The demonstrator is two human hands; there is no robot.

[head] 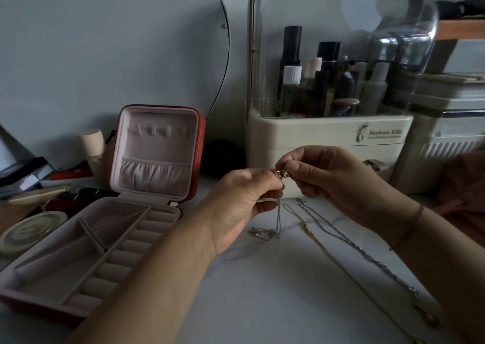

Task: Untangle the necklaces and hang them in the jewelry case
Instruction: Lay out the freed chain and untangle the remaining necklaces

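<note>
Two hands raised close together above the white marbled tabletop (pixel 262 299), forearms in from the bottom edge. Left hand (pixel 244 202) back-up, thumb and curled fingers pinching the thin silver chain necklace (pixel 263 234) near its clasp; right hand (pixel 333 183) opposite, thumb and forefinger pinching the same clasp end, fingertips nearly meeting. Chain hanging from the pinch to a small heap on the tabletop. Three necklaces in all: that one, plus a fine gold chain (pixel 315 236) and a twisted silver rope chain (pixel 367 254), both stretched out side by side below the right wrist. One red square jewelry case (pixel 157 147) with pink lining, open at left, lid upright.
</note>
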